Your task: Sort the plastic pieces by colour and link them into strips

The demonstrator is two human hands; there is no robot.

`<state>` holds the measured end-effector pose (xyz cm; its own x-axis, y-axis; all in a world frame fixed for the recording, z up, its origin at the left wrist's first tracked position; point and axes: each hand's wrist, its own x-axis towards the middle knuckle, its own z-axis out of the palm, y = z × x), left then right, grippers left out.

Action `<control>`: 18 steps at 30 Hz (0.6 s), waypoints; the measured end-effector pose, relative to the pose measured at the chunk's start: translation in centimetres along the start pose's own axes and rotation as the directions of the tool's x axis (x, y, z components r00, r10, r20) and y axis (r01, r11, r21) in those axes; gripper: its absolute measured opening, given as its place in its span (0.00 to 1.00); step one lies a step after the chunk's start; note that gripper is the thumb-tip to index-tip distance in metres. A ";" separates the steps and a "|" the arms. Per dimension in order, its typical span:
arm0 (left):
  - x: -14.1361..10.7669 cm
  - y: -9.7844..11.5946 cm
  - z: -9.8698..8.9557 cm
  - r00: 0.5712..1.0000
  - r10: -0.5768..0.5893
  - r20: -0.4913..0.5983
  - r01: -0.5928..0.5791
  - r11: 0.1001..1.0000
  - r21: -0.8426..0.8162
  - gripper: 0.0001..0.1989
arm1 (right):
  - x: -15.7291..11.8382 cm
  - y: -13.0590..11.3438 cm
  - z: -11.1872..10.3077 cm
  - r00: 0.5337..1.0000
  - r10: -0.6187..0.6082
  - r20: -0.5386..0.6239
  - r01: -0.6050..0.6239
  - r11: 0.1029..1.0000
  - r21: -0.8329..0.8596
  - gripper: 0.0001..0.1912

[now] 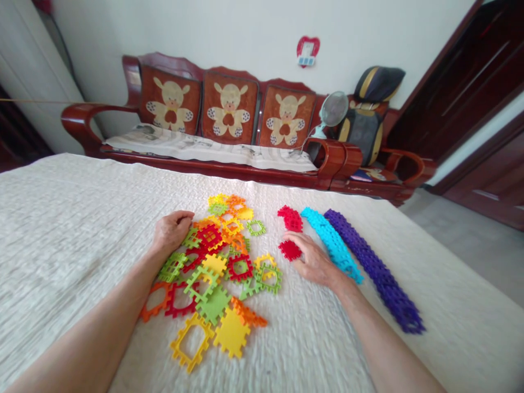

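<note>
A solid red interlocking plastic tile (289, 250) lies at the fingers of my right hand (313, 261), pinched along its right edge near the cloth. Just beyond it is a small group of red tiles (291, 218), stacked or overlapping. My left hand (172, 230) rests with curled fingers at the left edge of a loose pile; whatever is inside them, if anything, is hidden. The pile mixes toothed tiles, some solid, some frames: a yellow frame (192, 343), a solid yellow tile (232, 332), a solid green tile (214, 304), a red frame (240, 267) and orange ones.
Right of my right hand lie a long light-blue row of tiles (332, 240) and a longer purple row (376, 267). A cream quilted cloth (82, 218) covers the table. Beyond stand a wooden sofa (229, 168) with bear cushions, a fan (333, 109) and a wooden armchair (413, 164).
</note>
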<state>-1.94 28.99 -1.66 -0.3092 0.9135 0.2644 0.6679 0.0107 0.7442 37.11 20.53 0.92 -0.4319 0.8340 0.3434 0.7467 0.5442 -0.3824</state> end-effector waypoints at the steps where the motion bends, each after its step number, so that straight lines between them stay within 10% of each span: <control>1: 0.0 0.1 -0.1 1.000 -0.001 0.000 0.001 1.000 -0.001 0.16 | 0.1 -0.1 -0.1 1.000 -0.001 0.013 0.001 1.000 0.000 0.32; 9: -0.2 0.6 -0.4 1.000 -0.007 0.007 0.007 1.000 0.020 0.17 | 0.0 0.1 -0.5 1.000 -0.011 0.027 0.012 0.999 -0.035 0.27; 18: -0.1 0.2 -0.3 1.000 -0.002 0.030 0.001 1.000 0.022 0.19 | 1.6 1.8 0.6 0.926 0.029 -0.377 -0.102 0.980 -0.173 0.22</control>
<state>-1.98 28.78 -1.29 -0.2904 0.9251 0.2445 0.6824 0.0210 0.7307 37.52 22.88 0.29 -0.1868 0.7535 0.6303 0.8632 0.4322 -0.2608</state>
